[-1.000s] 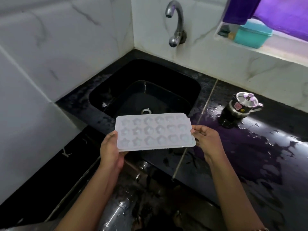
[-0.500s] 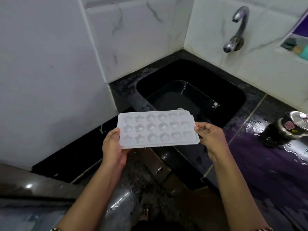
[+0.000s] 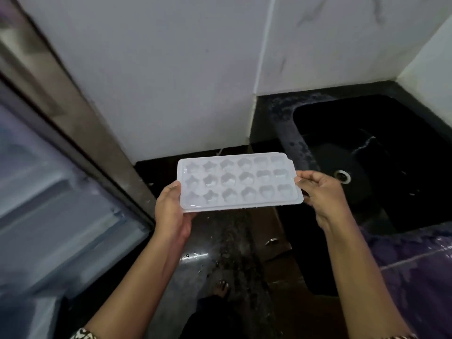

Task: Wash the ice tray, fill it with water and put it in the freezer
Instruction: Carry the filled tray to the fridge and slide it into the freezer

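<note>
Through the head camera, the white ice tray was held flat in the air, in front of the white wall. A blurry fridge was on the left and the black sink on the right. The left hand gripped the tray's left end, thumb on top, fingers curled under. The right hand pinched the right end. The little star and heart cups looked shiny and wet
</note>
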A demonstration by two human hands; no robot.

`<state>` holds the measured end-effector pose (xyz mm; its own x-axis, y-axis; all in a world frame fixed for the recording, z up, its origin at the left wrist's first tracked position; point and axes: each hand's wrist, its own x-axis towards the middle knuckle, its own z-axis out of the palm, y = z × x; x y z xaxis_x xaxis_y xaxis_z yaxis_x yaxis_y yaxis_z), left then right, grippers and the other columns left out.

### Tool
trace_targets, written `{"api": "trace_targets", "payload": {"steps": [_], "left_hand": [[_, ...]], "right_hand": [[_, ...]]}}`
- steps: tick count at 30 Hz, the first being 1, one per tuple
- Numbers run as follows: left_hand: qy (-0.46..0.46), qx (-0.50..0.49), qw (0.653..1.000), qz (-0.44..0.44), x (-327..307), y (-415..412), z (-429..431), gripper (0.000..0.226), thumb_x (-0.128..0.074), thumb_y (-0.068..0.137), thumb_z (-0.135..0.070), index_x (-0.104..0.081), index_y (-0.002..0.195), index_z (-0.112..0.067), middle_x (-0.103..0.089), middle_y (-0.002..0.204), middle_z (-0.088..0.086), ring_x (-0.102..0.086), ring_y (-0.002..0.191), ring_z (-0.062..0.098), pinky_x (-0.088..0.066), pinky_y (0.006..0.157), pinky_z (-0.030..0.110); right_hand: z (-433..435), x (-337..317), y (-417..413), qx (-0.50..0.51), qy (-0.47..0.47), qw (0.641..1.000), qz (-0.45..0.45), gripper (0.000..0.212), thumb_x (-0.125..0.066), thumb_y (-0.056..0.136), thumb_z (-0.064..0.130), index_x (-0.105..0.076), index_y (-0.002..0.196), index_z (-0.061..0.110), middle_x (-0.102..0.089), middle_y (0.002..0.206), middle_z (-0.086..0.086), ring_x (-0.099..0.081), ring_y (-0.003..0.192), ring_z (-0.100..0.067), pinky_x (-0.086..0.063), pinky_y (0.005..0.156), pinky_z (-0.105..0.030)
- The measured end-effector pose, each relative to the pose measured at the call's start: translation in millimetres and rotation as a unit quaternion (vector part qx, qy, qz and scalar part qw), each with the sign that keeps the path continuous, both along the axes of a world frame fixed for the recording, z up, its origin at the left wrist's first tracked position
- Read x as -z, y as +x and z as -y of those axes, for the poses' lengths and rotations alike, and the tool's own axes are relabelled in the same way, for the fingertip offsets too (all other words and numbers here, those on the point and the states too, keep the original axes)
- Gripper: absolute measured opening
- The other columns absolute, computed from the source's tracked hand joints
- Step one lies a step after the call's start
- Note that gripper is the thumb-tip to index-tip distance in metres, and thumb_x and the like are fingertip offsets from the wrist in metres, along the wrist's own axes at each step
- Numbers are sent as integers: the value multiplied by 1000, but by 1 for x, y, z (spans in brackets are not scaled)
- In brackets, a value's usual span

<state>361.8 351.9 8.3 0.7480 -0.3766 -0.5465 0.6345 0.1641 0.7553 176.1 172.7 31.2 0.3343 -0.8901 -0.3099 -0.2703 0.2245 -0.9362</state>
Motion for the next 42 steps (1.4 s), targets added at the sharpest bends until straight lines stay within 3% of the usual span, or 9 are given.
{"api": "trace_targets", "payload": {"steps": [4,6,10,13,17,23,32,37,42], "left_hand": [[1,-56,998,9,-1,1,-42,31,-43,100,-14,-55,125,1,-70,94,11,-69,79,25,-57,74,45],[2,-87,996,14,-2,0,-64,23,-44,100,-13,-59,114,-2,-72,90,10,-69,80,26,-54,81,51],[6,-152,988,21,-3,1,-106,21,-42,101,-11,-59,90,-10,-72,71,3,-69,63,19,-56,70,45],[9,-195,981,14,-2,4,-141,19,-42,101,-10,-60,101,-3,-72,78,6,-69,65,18,-58,57,37],[13,-278,961,-7,0,7,-193,32,-44,101,-13,-52,128,2,-68,101,15,-67,85,28,-58,70,47],[21,-368,930,-5,3,13,-262,29,-47,101,-13,-54,126,-2,-70,97,10,-69,83,25,-55,81,50],[35,-461,886,-6,-5,32,-371,27,-48,101,-13,-55,124,-2,-70,101,11,-68,89,27,-54,86,53],[34,-490,871,0,-10,40,-428,13,-48,101,-15,-60,103,-10,-71,99,10,-70,85,25,-55,84,52],[31,-528,848,-12,-11,45,-480,23,-46,102,-16,-58,119,-6,-68,116,16,-68,95,29,-57,79,48]], "right_hand": [[-20,1,29,-70,-7,998,1,10,-63,87,6,-68,93,12,-72,85,-2,-69,72,-11,-55,60,-22],[-31,4,43,-102,-14,995,-5,10,-63,87,8,-69,95,12,-73,88,-2,-70,78,-13,-55,66,-26],[-57,7,72,-157,-14,987,-11,12,-64,87,10,-69,97,13,-72,90,-1,-69,82,-14,-54,66,-27],[-82,7,96,-196,-13,980,-12,11,-64,87,11,-69,97,15,-72,88,2,-69,79,-10,-51,61,-23],[-123,4,132,-265,-3,964,-11,12,-63,88,10,-68,98,14,-72,91,-2,-69,82,-14,-51,63,-26],[-185,-1,181,-357,5,934,-5,10,-63,87,5,-68,91,13,-72,88,-5,-69,80,-17,-57,72,-31],[-298,1,254,-448,28,893,18,11,-60,87,0,-67,94,7,-70,83,-6,-67,67,-9,-56,69,-24],[-358,3,285,-487,36,872,24,12,-61,87,1,-68,89,10,-71,83,-6,-66,67,-10,-55,63,-21],[-415,5,313,-527,35,849,20,10,-60,87,0,-66,92,6,-69,79,-5,-66,59,-5,-53,55,-18]]}}
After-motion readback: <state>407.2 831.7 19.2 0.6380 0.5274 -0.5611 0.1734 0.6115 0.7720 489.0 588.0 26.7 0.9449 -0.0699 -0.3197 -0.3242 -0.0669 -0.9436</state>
